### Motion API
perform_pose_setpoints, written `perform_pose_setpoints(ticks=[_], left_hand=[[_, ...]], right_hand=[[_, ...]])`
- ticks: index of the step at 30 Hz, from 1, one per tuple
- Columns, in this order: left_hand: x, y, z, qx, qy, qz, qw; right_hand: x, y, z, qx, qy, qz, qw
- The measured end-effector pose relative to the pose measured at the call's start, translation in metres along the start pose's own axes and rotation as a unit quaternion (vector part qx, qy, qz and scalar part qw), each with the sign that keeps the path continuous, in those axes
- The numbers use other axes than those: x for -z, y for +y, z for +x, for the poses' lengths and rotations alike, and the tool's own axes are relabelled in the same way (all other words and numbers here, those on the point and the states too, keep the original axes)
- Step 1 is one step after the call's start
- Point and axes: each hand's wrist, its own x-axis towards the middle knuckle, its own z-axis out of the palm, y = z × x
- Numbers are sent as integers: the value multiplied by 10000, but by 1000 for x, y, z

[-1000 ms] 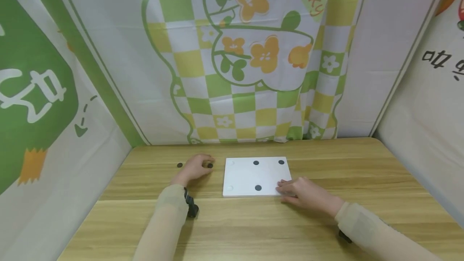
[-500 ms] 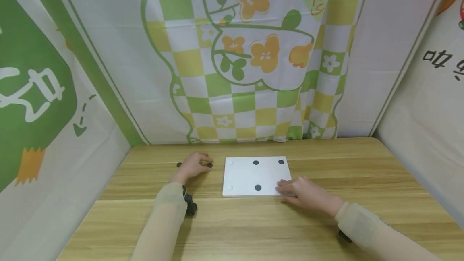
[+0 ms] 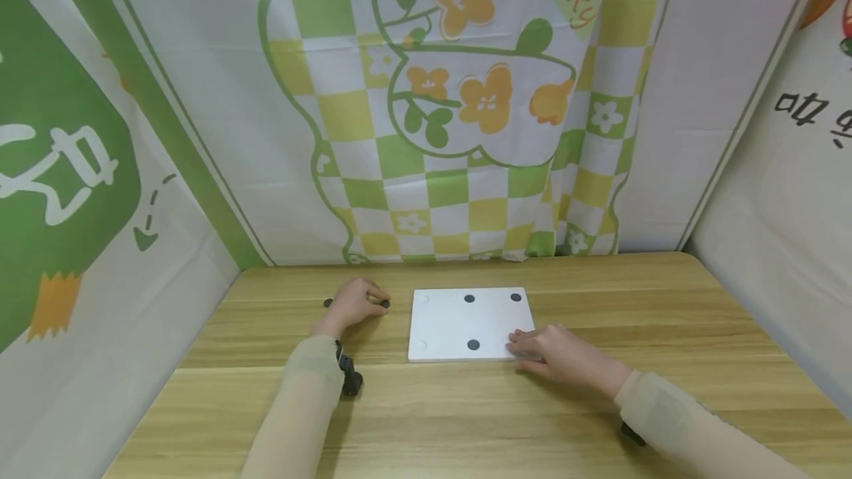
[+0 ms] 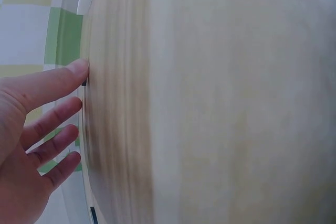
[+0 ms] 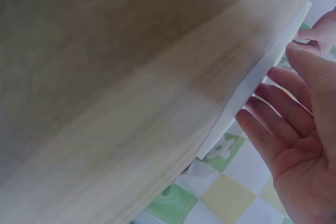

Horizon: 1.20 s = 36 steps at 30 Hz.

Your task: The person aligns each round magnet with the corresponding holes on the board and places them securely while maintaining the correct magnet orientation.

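A white rectangular board (image 3: 439,324) lies on the wooden table. Flat black discs (image 3: 473,344) sit on it at middle front, middle back and back right. Two round hollows (image 3: 421,345) show along its left side. Left of the board, my left hand (image 3: 354,303) pinches a small black disc (image 3: 385,304) between thumb and forefinger, low at the tabletop. In the left wrist view, the other fingers are spread apart. My right hand (image 3: 555,355) rests its fairly straight fingers on the board's front right corner, with the thumb by the front edge. That corner is hidden beneath it.
Another black disc (image 3: 328,303) lies on the table just behind the left hand's wrist side. The wooden table (image 3: 466,420) ends at a patterned cloth curtain (image 3: 459,191) at the back. Printed cloth walls (image 3: 785,228) stand on both sides.
My left hand has shifted slightly left, and its thumb and forefinger have closed on the black disc. The right hand and the board stay in place.
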Motion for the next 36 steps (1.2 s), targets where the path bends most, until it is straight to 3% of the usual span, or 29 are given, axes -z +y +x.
perform_pose_setpoints(ticks=[26, 36], left_hand=[[-1, 1, 0, 488, 43, -408, 9980], [-4, -1, -1, 486, 151, -318, 9982]], right_hand=[[1, -1, 0, 12, -12, 21, 10000], [-1, 1, 0, 61, 20, -29, 10000]])
